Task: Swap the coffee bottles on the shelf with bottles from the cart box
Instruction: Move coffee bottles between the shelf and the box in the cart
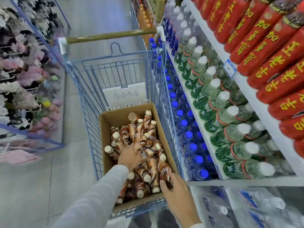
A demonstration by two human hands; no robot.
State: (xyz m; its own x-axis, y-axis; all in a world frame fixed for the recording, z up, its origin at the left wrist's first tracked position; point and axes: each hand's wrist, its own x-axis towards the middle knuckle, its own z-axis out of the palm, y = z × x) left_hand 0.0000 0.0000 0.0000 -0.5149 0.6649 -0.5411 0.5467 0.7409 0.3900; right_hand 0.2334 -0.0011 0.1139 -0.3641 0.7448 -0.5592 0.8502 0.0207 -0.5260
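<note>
Left hand (130, 156) lies fingers spread on the heaped coffee bottles (144, 145); right hand (176, 193) has its fingers curled round one bottle (165, 171) at the near right. All bottles fill the box (105, 129) in the cart (92, 102), beside the shelf (243, 89).

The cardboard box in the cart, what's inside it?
The cardboard box holds a jumbled pile of brown coffee bottles with cream caps. Both hands reach in, the left hand covering some. The box bottom is hidden.

Both hands (131, 156) among boxed coffee bottles (152, 168)
</note>
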